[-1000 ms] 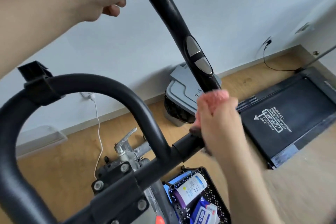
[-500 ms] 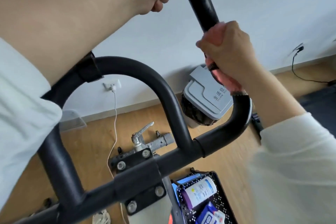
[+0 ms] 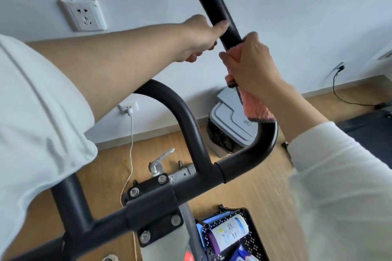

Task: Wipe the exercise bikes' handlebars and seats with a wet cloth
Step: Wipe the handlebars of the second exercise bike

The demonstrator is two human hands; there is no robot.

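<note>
A single head-worn wide-angle camera is looking forward and down from above the handlebar (image 3: 212, 171), sitting close enough that both sleeved forearms are filling the left and right edges of the frame. The view is facing the pale wall (image 3: 297, 6) and the wooden floor (image 3: 254, 193) beyond the bar — straight lines are bending toward the frame borders, and the horizon is tilting. No second view is being supplied, so no shared region exists; the left hand (image 3: 199, 36) and right hand (image 3: 254, 63) are lying near the upper centre.
</note>
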